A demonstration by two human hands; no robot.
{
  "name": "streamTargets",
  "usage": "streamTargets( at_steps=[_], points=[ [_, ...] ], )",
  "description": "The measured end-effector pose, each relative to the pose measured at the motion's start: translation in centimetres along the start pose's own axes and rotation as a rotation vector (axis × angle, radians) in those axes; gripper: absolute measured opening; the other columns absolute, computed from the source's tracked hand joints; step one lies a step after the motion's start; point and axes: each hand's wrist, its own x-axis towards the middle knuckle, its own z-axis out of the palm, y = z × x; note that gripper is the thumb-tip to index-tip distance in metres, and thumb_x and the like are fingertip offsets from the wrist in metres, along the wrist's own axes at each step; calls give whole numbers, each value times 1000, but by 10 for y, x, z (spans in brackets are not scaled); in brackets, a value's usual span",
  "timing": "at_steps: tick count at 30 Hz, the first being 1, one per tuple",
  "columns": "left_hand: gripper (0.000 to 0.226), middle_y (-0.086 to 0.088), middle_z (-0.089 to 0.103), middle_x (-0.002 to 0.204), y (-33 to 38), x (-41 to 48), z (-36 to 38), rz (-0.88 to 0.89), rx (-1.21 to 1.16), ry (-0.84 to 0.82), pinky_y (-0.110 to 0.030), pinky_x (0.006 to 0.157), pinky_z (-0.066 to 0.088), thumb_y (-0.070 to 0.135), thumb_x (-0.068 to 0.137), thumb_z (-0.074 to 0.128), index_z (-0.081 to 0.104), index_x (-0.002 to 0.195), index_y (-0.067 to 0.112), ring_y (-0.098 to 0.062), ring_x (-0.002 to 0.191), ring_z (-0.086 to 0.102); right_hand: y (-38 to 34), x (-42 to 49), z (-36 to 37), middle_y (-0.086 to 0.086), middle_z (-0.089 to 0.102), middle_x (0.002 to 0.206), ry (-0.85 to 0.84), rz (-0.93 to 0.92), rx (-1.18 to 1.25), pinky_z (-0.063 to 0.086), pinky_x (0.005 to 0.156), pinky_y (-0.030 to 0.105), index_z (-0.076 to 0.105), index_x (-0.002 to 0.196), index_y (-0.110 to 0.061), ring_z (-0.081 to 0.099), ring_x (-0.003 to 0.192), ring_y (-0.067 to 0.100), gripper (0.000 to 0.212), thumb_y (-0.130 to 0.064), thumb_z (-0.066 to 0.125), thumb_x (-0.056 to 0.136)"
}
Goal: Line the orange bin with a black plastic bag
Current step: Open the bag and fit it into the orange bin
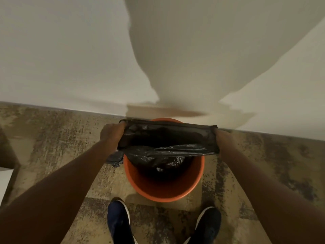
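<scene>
An orange bin (163,189) stands on the floor against the wall, right in front of my feet. A black plastic bag (167,138) is stretched wide across the bin's far half, its mouth pulled open and its lower part hanging down inside the bin. My left hand (112,132) grips the bag's left edge beside the rim. My right hand (222,140) grips the bag's right edge, fingers hidden inside the plastic. A loose fold of the bag droops outside the rim on the left.
A pale wall (70,59) rises directly behind the bin, with my shadow on it. Mottled brown floor (61,147) surrounds the bin. My two dark shoes (119,222) stand just short of the bin. A white object edge (5,184) shows at far left.
</scene>
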Motion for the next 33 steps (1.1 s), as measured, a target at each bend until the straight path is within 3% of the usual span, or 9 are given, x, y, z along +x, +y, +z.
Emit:
streamTargets(
  at_steps=[4,6,10,13,18,21,25,29,33],
  points=[
    [47,-12,78,92,7,18,14,-101,-128,-59,-50,75,64,47,70,83,74,98,10,-33,78,77,-4,22,14,4,60,77,56,8,-44,48,58,32,53,72,-24,56,65,20,30,-47,56,91],
    [45,-13,77,97,14,23,20,-144,-152,-106,-48,80,63,44,77,82,72,103,9,-33,85,76,-1,39,23,8,67,86,89,21,-33,58,72,41,55,71,-25,65,80,28,29,-51,57,84],
    [32,-16,73,110,26,34,30,-155,-64,-176,-46,88,58,31,95,65,65,116,6,-34,100,70,-3,51,37,11,64,93,140,35,-94,56,76,38,57,84,-10,63,87,27,20,-29,55,89],
    [26,-15,73,101,20,44,31,-194,51,-229,-43,79,59,24,99,61,65,116,5,-30,79,69,3,59,40,10,63,97,142,79,-45,60,79,33,57,79,-12,67,89,21,14,-22,56,88],
    [25,-18,75,102,-5,46,19,-274,142,-251,-43,76,63,20,99,60,65,115,2,-31,85,73,29,67,27,9,68,109,-41,150,-95,60,77,39,67,117,-7,67,91,25,33,-31,61,95],
    [14,-13,73,75,-21,29,8,-266,78,-304,-34,55,61,19,98,61,65,95,6,-28,69,69,37,38,14,17,76,102,-125,223,-67,62,73,39,65,108,-1,76,89,33,40,-38,69,93],
    [17,-11,65,77,-49,18,-7,-224,8,-273,-36,63,53,14,100,54,62,85,10,-24,67,62,48,-3,-5,19,76,99,-282,94,36,58,90,47,68,102,-2,72,90,34,39,-40,66,95],
    [18,-18,66,93,-75,7,-18,-174,3,-257,-46,80,56,7,100,47,64,101,7,-33,87,63,65,-31,-17,14,71,99,-306,-22,-106,56,60,27,66,110,-11,66,77,21,24,-32,61,99],
    [13,-16,61,86,-98,-7,-26,-134,15,-270,-36,65,48,4,102,47,60,102,5,-29,73,58,80,-38,-24,15,71,109,-354,11,-217,57,62,30,65,118,-13,69,89,26,22,-23,64,98]
  ],
)
